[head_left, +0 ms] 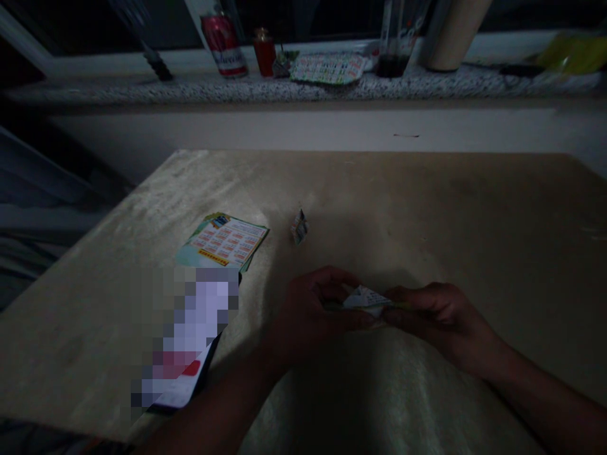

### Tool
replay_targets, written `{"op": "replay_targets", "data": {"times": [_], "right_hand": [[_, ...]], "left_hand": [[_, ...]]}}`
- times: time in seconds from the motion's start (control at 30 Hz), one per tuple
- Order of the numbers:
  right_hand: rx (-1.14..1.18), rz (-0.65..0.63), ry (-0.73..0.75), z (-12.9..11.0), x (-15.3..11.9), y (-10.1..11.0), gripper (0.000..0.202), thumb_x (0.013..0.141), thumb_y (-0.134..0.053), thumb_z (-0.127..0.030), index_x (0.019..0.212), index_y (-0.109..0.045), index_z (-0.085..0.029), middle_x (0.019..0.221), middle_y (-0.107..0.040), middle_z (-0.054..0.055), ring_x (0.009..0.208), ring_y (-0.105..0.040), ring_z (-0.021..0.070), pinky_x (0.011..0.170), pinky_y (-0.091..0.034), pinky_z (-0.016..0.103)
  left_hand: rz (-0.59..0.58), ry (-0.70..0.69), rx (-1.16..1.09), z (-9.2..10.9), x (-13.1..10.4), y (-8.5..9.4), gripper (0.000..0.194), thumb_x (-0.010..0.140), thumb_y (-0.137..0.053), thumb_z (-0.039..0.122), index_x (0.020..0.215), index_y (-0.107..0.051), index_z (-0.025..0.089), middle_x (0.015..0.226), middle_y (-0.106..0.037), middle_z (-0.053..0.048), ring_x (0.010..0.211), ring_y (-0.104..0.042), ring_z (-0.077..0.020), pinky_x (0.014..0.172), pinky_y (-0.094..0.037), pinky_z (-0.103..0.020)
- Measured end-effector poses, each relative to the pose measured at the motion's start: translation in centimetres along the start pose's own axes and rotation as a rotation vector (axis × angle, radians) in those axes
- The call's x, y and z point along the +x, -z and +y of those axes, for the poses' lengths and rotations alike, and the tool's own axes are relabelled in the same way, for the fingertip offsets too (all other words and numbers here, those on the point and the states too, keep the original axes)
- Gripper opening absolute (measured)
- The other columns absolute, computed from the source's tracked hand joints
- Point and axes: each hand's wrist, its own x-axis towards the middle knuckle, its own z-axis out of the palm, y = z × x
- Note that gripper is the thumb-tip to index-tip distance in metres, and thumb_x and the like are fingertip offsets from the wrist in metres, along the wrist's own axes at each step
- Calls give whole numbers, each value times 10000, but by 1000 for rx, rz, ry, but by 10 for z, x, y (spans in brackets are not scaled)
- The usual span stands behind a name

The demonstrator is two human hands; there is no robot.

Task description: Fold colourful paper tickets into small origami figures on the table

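Between my two hands is a small folded piece of printed paper (365,297), pale with a pointed top edge. My left hand (315,303) grips its left side, thumb along the near edge and fingers curled behind. At its right end my right hand (434,309) pinches it between thumb and fingers. Beyond my left hand a little folded paper piece (300,227) stands on the table. To the left lies a stack of printed paper sheets (225,240) with calendar-like grids.
A phone (190,347) with a lit, partly blurred screen lies on the table (474,202) left of my forearm. Along the granite windowsill (190,91) stand a red can (224,47), a red bottle (264,54), a patterned packet (327,67) and a glass with dark liquid (392,60).
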Motion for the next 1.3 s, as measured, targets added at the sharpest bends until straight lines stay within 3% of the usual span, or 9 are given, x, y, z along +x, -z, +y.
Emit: {"op": "replay_targets", "data": {"times": [0.27, 0.5, 0.67, 0.8, 0.87, 0.97, 1.3], "right_hand": [[-27, 40, 22, -2, -3, 2, 295, 936, -667, -395, 743, -798, -214, 686, -704, 23, 692, -690, 180, 591, -565, 269], [-105, 35, 136, -1, -3, 2, 241, 970, -621, -310, 834, -801, -224, 710, -708, 24, 699, -702, 183, 572, -560, 273], [-252, 158, 396, -1, -1, 4, 71, 892, -721, -188, 883, -785, -218, 745, -717, 39, 679, -674, 176, 584, -524, 302], [-344, 278, 527, 1, -3, 8, 137, 834, -773, -123, 919, -795, -228, 632, -691, 7, 564, -641, 153, 510, -481, 285], [-288, 272, 508, 2, -5, 7, 188, 843, -762, -116, 974, -802, -246, 645, -725, 1, 549, -671, 145, 486, -506, 257], [-146, 243, 414, 3, -8, 4, 216, 878, -735, -139, 1030, -806, -274, 748, -791, 14, 590, -741, 153, 510, -583, 232], [72, 274, 273, 2, -8, -5, 74, 800, -837, -293, 861, -830, -251, 723, -810, 46, 582, -767, 183, 505, -626, 217]], "left_hand": [[17, 22, 17, 5, 0, 2, 439, 584, -945, 206, 958, -720, 166, 807, -799, -29, 727, -753, -184, 642, -581, -256], [-7, -74, 93, 6, -2, 1, 357, 640, -915, 225, 946, -735, 186, 833, -783, -17, 741, -725, -167, 654, -554, -250], [45, -299, 379, 5, -7, 4, 76, 777, -806, 209, 840, -764, 197, 790, -749, -11, 738, -687, -165, 663, -511, -266], [27, -677, 413, 5, -6, 8, 156, 758, -773, 91, 851, -753, 214, 852, -759, -22, 853, -684, -194, 817, -521, -330], [19, -779, 441, 5, -4, 9, 217, 733, -753, 43, 855, -748, 223, 879, -771, -26, 889, -679, -202, 876, -512, -358], [33, -818, 530, 5, -3, 9, 199, 739, -739, 56, 840, -739, 228, 969, -767, -43, 941, -671, -213, 897, -509, -375], [77, -892, 680, -1, -4, 12, 182, 791, -671, 104, 888, -700, 255, 1206, -669, -51, 1128, -598, -251, 944, -494, -404]]}}
